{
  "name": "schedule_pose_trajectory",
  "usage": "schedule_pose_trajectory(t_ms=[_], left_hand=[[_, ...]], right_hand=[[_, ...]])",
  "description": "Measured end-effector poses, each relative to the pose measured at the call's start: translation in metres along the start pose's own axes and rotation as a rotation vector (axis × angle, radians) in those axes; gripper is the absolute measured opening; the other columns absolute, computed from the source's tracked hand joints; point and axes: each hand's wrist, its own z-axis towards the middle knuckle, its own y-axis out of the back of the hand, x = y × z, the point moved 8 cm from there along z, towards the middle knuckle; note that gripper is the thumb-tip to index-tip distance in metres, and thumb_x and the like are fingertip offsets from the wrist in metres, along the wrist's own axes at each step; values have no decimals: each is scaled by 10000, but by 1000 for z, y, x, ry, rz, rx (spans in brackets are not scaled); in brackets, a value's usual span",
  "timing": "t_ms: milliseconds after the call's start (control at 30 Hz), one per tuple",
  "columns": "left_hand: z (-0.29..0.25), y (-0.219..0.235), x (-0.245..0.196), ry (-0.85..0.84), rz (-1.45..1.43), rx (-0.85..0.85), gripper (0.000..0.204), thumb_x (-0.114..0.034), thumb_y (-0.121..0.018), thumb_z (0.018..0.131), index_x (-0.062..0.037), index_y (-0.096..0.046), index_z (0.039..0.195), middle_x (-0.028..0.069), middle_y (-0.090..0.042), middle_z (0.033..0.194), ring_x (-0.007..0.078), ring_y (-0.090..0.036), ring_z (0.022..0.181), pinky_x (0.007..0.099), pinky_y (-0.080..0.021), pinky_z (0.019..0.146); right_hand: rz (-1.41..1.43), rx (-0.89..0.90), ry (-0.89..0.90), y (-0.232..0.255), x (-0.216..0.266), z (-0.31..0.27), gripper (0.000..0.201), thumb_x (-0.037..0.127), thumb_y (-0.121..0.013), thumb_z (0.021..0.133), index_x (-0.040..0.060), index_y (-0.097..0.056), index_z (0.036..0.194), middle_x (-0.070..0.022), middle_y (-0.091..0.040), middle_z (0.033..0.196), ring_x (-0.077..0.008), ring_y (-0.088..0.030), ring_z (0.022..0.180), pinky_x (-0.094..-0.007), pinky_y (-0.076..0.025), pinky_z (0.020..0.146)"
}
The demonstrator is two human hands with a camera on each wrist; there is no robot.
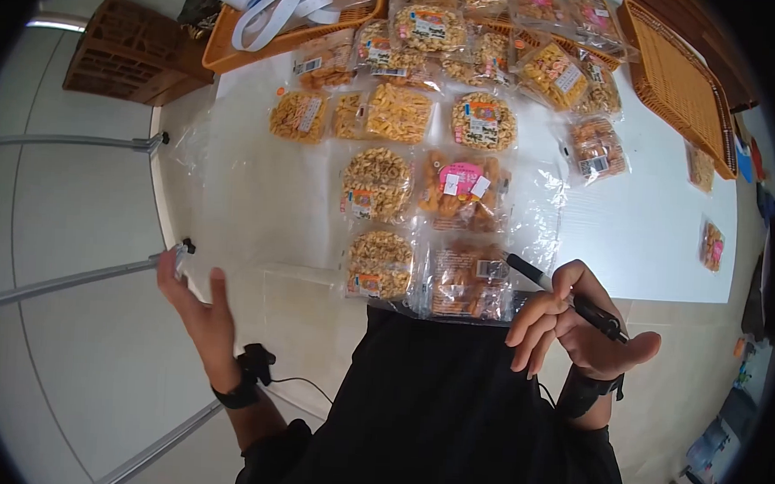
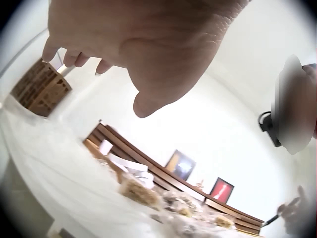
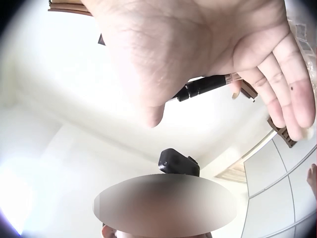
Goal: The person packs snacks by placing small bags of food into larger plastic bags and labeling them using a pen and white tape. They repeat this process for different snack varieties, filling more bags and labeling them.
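Note:
In the head view, my left hand (image 1: 204, 320) is raised left of the table, fingers extended and holding nothing; its palm (image 2: 158, 54) fills the top of the left wrist view. A black and white pen (image 1: 526, 271) is held between the fingers of my right hand (image 1: 580, 331), palm up, thumb pointing away. The right wrist view shows the pen (image 3: 205, 85) behind that hand (image 3: 208, 44). Nearest the pen lies a clear pack of brown snacks (image 1: 460, 285) with a barcode. Beside it is a round pack (image 1: 379, 263); behind them are another round pack (image 1: 377, 184) and a pink-labelled pack (image 1: 463, 193).
Several more snack packs cover the far part of the white table (image 1: 259, 191). A wicker basket (image 1: 685, 91) stands far right, and a tray (image 1: 218, 51) with white strap far left. Two single packs lie near the right edge. A metal rail (image 1: 70, 285) runs at left.

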Motion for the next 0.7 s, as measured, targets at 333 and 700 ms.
schedule_pose_trajectory(t_ms=[333,700], left_hand=[[-33,-66,-197,-527,-222,477,623,-184,-791,769,-2,-522,1301,257,-358,1493,463,-350,1384,553,-334,1109],[-44,-103,-210,-578,-195,719,557,-155,-800,749,7,-557,1224,250,-454,1403,461,-465,1288,539,-413,1042]], right_hand=[[2,99,38,7,3,-18,1163,880,-728,515,18,-341,1193,-399,-607,1081,-414,-718,866,-402,-618,648],[65,302,167,15,8,-39,1037,385,-990,552,-16,-343,1255,-426,-557,1161,-446,-664,1048,-425,-605,804]])
